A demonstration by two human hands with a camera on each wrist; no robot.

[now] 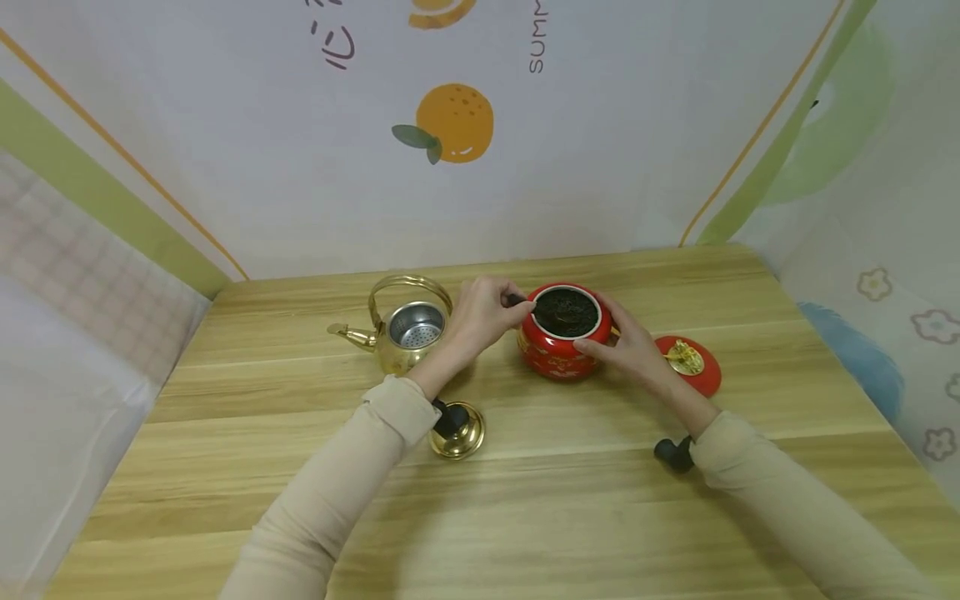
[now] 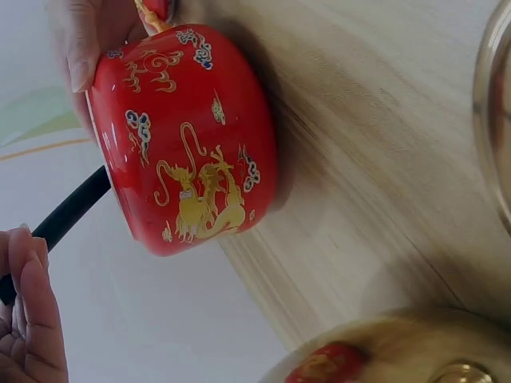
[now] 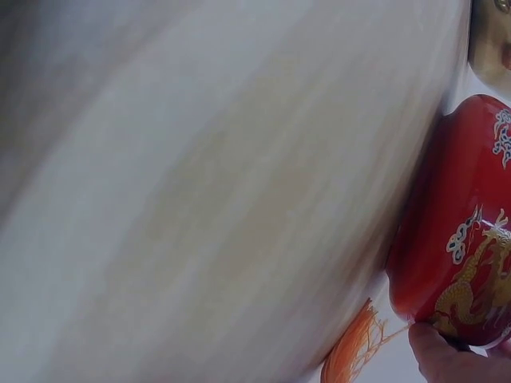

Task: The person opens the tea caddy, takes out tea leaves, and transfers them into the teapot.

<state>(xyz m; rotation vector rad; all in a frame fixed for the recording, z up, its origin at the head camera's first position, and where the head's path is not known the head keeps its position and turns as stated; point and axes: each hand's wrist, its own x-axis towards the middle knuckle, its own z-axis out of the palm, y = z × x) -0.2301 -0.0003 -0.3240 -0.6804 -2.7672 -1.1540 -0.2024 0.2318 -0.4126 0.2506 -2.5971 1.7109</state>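
Observation:
A red tea jar (image 1: 558,358) with gold dragons stands on the table, its white-rimmed mouth uncovered and full of dark tea leaves (image 1: 567,313). My right hand (image 1: 626,346) grips the jar from the right, thumb near the rim and fingers round the far side. Over the jar's left rim, my left hand (image 1: 486,317) pinches a slim black handle (image 2: 76,209); its lower end is hidden inside the jar. Just left of that hand sits a gold teapot (image 1: 392,354), uncovered, with a perforated metal strainer (image 1: 416,327) in its mouth.
A gold teapot lid (image 1: 468,442) lies in front of the teapot, partly behind the left wrist camera. To the right of the jar is its red lid (image 1: 707,377) with a gold ornament. An orange tassel (image 3: 351,351) hangs beside the jar. A printed cloth backs the wooden table (image 1: 555,525).

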